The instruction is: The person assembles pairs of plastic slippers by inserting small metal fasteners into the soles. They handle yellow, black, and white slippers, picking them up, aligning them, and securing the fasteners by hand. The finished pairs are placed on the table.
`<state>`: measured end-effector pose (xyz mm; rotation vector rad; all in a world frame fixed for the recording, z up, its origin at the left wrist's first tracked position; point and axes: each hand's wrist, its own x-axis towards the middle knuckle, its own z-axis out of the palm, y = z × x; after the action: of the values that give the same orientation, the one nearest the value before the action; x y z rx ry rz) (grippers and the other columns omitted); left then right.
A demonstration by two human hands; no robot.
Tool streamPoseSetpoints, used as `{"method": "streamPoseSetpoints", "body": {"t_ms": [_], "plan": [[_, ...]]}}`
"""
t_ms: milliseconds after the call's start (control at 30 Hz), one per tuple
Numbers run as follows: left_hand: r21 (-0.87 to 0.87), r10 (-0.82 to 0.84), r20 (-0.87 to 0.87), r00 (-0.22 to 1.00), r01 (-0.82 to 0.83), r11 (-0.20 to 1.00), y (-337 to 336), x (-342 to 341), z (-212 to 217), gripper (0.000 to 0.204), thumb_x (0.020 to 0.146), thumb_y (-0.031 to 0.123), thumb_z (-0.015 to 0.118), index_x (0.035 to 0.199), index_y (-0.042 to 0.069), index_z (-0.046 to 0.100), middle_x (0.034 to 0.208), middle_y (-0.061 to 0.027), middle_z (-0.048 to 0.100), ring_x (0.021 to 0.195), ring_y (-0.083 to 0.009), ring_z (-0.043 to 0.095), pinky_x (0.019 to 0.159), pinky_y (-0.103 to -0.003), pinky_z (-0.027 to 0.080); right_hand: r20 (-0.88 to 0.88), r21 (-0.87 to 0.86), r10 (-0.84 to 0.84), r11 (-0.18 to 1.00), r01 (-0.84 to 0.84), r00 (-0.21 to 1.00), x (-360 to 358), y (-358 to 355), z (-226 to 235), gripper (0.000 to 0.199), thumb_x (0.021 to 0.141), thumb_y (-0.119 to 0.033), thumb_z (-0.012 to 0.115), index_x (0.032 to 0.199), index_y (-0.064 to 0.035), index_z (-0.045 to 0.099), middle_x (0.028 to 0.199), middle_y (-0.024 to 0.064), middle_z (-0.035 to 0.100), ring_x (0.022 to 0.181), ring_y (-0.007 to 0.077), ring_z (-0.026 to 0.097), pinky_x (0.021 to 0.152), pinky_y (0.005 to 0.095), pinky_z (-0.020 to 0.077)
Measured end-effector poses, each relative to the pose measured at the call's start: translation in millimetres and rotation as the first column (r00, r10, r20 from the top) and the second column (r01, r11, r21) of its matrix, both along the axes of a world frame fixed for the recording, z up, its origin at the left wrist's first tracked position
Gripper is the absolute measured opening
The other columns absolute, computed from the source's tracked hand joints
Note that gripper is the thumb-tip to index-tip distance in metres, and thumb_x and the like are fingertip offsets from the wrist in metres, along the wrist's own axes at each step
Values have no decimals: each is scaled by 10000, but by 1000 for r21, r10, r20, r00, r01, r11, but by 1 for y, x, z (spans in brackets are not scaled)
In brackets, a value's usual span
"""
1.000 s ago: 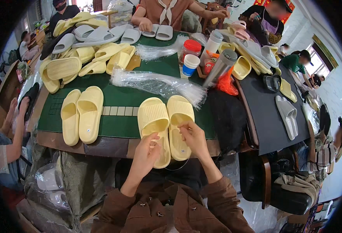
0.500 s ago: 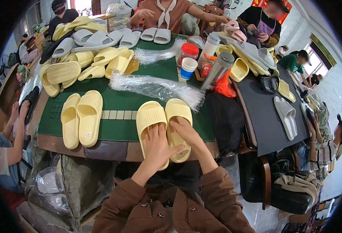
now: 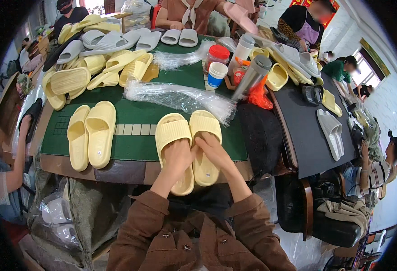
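Note:
A pair of pale yellow slide slippers lies in front of me at the table's near edge, toes pointing away, heels jutting past the edge. My left hand [image 3: 177, 156] reaches into the left slipper [image 3: 173, 133], its fingers tucked under the ribbed strap and mostly hidden. At the right slipper [image 3: 206, 174], my right hand [image 3: 213, 150] has its fingers at the strap's opening, fingertips partly hidden under it. Both hands meet near the inner sides of the pair. Another yellow pair [image 3: 100, 135] sits side by side to the left, untouched.
Clear plastic bags [image 3: 180, 97] lie across the green mat [image 3: 135, 151]. Beyond are piled yellow and grey slippers [image 3: 70, 81], a paper cup [image 3: 217, 74], a red-lidded jar [image 3: 217, 55] and a steel flask [image 3: 252, 77]. A dark side table [image 3: 304, 149] stands right. Several people work around.
My left hand has slid deeper under the left strap, its thumb drawn in toward the right hand. Across the table, a person now holds up a pink slipper. The whole view has shifted slightly.

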<state>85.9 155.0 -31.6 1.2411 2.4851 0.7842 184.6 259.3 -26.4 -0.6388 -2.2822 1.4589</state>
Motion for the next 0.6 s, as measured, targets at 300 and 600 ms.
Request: {"method": "streamPoseSetpoints", "body": {"t_ms": [300,600], "plan": [[-95,17,7,1000,-16,995,1,2,-8,507,905,435,534,1058,-40,622,1041,-259,642,946,-378,637,820,-468,507,-77,246,-86,964,103,993,11,-12,39,180,901,-99,563,983,35,650,896,211,662,811,320,666,718,375,513],[76,79,-115,990,-71,995,3,4,-19,559,899,473,517,1051,-51,635,1009,-250,654,952,-381,632,853,-461,490,281,614,-229,789,9,932,-74,62,37,345,816,-339,664,912,-9,694,881,199,682,821,355,675,726,439,531]]}}
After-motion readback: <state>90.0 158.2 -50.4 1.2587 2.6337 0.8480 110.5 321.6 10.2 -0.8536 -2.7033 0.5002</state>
